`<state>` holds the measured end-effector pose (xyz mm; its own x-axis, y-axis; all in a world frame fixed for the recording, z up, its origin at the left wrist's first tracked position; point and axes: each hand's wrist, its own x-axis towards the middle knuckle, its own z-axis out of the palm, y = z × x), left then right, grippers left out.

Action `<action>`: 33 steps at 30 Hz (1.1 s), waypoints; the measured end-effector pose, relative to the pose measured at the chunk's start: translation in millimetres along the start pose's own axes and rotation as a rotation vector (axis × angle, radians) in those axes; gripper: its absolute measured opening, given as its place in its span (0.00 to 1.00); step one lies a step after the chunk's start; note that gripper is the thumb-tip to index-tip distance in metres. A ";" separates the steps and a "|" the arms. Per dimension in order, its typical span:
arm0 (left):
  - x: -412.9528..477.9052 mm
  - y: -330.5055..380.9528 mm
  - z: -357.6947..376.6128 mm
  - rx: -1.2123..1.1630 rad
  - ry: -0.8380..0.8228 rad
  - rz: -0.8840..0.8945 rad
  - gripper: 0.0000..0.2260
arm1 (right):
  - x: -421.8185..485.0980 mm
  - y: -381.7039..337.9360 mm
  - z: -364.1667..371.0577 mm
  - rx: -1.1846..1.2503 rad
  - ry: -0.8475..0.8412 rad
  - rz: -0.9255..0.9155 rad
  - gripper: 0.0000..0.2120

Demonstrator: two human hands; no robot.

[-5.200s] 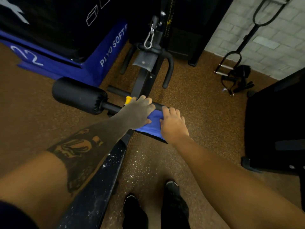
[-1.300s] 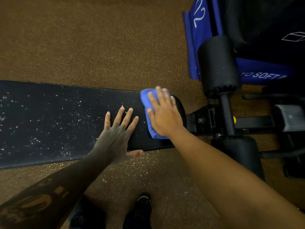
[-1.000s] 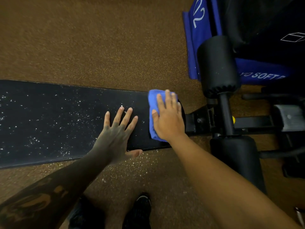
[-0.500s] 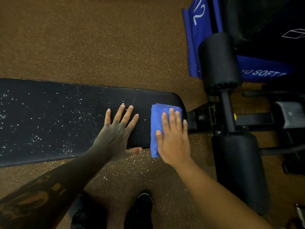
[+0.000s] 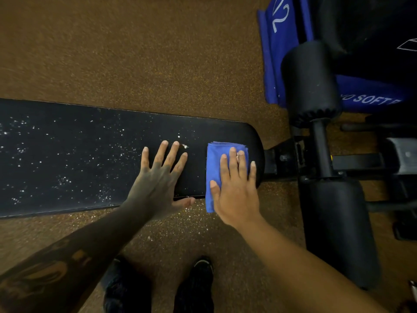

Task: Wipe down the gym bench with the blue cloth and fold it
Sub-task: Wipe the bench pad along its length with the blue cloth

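Note:
The black gym bench pad (image 5: 67, 159) runs from the left edge to a rounded right end, speckled with white dust along most of its length. A folded blue cloth (image 5: 214, 163) lies on that right end, its near part hanging over the front edge. My right hand (image 5: 234, 186) presses flat on the cloth with straight fingers. My left hand (image 5: 158, 179) rests flat on the pad just left of the cloth, fingers spread, thumb over the front edge.
Two black foam rollers (image 5: 309, 80) on a metal post stand right of the bench end. A blue soft plyo box (image 5: 279, 53) sits at the back right. Brown speckled floor (image 5: 135, 53) surrounds the bench; my black shoes (image 5: 194, 285) are below.
My right hand has slid the cloth from the far edge of the bench end toward the near edge. My left hand has stayed flat in the same spot on the pad.

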<state>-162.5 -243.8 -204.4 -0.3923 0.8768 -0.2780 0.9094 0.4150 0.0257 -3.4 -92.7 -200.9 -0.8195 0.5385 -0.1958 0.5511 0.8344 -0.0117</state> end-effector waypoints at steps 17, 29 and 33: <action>-10.3 -13.9 6.0 -0.030 -0.017 -0.042 0.53 | 12.8 -33.0 -2.9 0.064 -0.040 -0.112 0.32; -17.6 -26.4 3.3 -0.063 -0.013 -0.086 0.57 | 36.1 -25.8 -7.7 0.056 -0.023 -0.132 0.32; -20.6 -33.3 3.5 -0.068 -0.018 -0.108 0.59 | 62.7 -34.3 -13.4 0.148 -0.016 0.263 0.33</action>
<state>-184.2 -276.5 -202.9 -0.4842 0.8220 -0.2998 0.8504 0.5228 0.0601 -75.8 -86.0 -199.6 -0.6440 0.7309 -0.2260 0.7618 0.6399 -0.1012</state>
